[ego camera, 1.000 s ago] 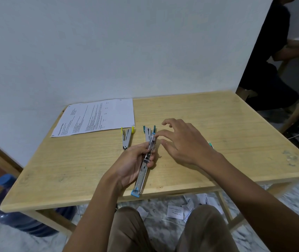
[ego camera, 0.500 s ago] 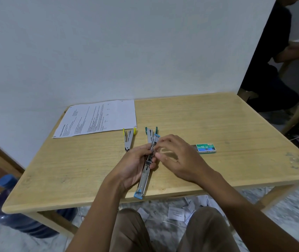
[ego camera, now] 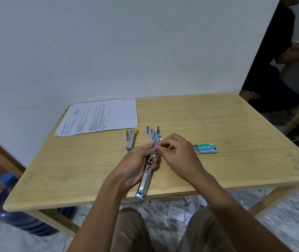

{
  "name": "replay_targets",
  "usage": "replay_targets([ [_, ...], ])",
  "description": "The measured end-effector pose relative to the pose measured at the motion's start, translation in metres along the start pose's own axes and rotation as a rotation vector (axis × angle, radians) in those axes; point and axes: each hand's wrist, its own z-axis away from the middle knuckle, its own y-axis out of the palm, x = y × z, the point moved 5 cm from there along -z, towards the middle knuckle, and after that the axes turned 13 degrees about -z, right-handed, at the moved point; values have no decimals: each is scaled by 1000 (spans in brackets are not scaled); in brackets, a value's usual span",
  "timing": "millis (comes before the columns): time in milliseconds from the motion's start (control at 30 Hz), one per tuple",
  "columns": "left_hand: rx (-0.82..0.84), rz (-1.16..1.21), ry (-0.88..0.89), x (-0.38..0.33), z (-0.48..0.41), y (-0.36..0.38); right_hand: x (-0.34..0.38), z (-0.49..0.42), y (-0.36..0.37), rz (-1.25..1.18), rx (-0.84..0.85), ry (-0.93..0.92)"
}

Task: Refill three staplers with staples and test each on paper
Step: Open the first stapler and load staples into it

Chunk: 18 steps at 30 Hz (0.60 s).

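The staple box, green and marked No 10, lies on the wooden table just right of my hands. Its grey tray shows at the left end, but I cannot tell what is in it. The water jug stands on the floor by the left table leg.

My left hand grips the blue stapler, which is swung open into one long line, with its near end over the table's front edge. My right hand has its fingers curled, with thumb and forefinger pinching at the stapler's far half. I cannot tell whether staples are between them.

Beyond my hands lie the yellow stapler and the teal stapler, both open, near the printed sheet.

A second ago my right hand was spread flat over the box. It has since drawn in to the stapler, uncovering the box.
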Motion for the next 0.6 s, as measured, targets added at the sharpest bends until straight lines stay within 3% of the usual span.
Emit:
replay_targets([
  [300, -18, -31, 17, -2, 2, 0, 12, 4, 0, 214, 15, -48],
  [500, -19, -69, 6, -5, 6, 1, 16, 15, -8, 161, 24, -19],
  [600, -48, -2, 4, -5, 7, 0, 26, 20, -11, 91, 115, -56],
])
